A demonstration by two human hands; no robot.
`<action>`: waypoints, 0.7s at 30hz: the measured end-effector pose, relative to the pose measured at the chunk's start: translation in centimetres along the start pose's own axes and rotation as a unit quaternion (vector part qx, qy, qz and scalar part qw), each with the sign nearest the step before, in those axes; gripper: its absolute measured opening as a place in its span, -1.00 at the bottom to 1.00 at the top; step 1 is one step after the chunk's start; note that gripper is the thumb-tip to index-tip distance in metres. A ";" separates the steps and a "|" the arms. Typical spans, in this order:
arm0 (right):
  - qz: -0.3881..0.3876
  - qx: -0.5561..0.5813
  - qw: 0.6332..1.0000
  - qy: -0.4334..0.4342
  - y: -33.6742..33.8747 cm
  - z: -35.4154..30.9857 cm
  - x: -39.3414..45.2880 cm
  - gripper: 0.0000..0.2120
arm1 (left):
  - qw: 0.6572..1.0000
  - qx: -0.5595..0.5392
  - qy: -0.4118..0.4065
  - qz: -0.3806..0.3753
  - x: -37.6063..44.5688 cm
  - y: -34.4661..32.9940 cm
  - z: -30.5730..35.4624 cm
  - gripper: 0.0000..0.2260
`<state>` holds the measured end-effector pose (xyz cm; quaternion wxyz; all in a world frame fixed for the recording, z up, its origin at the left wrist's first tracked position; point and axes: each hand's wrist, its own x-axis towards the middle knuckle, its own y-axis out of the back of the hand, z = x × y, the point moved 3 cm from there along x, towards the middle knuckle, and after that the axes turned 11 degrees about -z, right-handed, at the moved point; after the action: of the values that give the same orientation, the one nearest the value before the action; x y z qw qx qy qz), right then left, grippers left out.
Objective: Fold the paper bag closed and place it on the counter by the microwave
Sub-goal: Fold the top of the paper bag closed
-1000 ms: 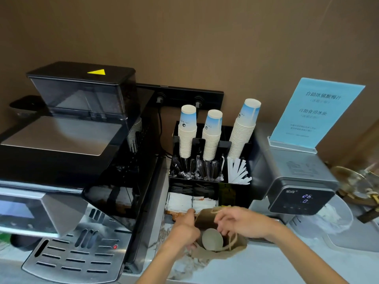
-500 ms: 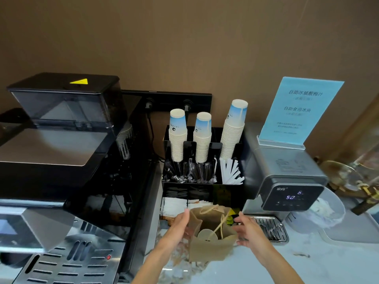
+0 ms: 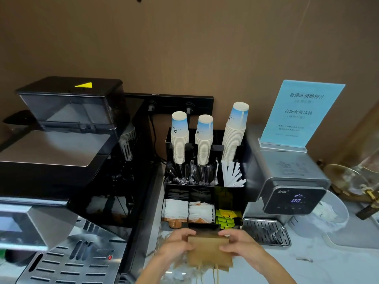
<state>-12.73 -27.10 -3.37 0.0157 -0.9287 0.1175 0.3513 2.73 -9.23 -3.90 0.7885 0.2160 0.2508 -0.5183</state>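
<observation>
Both hands are on the flat brown kraft paper bag [image 3: 209, 253], which lies on the pale marbled stone counter [image 3: 320, 265] directly between them, its top flap turned toward the person and its twisted paper cord handles [image 3: 215, 272] trailing off the near edge. The left hand [image 3: 178, 243] is closed on the bag's left edge, thumb on top. The right hand [image 3: 239, 243] is closed on the right edge in the same way, fingers curled over the far corner.

Step in hand, as judged: pressing down the fold across the bag's mouth. The fold line appears level from one hand to the other, with no gaping visible.

To do this step well: run both thumbs outward along the crease so it sets sharp and does not spring back; keep the cord handles out from under the fold so that they do not bulge it open. The bag's contents are not visible; keep pressure light over the middle.

Just beyond the fingertips stands the black plastic condiment organiser [image 3: 205, 193] with its sachets and stacked paper cups. Lift the bag clear toward the person rather than sliding it forward.

No microwave can be identified with certainty. The large black and steel coffee machine [image 3: 61, 160] stands well left of the left hand; the grey countertop dispenser with lit display [image 3: 291, 187] stands beyond the right hand. The placement spot must be confirmed before carrying.
</observation>
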 end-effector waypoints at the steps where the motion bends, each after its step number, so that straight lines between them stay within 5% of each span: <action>1: 0.004 -0.050 0.999 0.008 -0.2 0.1 0.1 -0.55 | 0.999 0.042 -0.005 0.009 0.3 -0.2 -0.2 -0.68; 6: 0.112 -0.375 0.919 0.051 -1.1 0.2 1.3 -0.50 | 0.956 0.278 -0.048 0.086 1.6 -1.6 -0.2 -0.62; 13: 0.103 -0.574 0.805 0.111 -4.2 -2.1 2.9 -0.68 | 0.894 0.431 -0.104 0.067 2.7 -3.5 1.8 -0.80; 21: 0.135 -0.533 0.827 0.122 -2.8 -0.6 2.6 -0.60 | 0.904 0.403 -0.085 0.116 2.9 -1.9 -0.3 -0.80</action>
<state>-9.78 -24.95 -4.80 -0.5433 -0.8030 0.0368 0.2422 1.94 -11.85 -6.06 0.7069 0.4982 -0.0749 -0.4965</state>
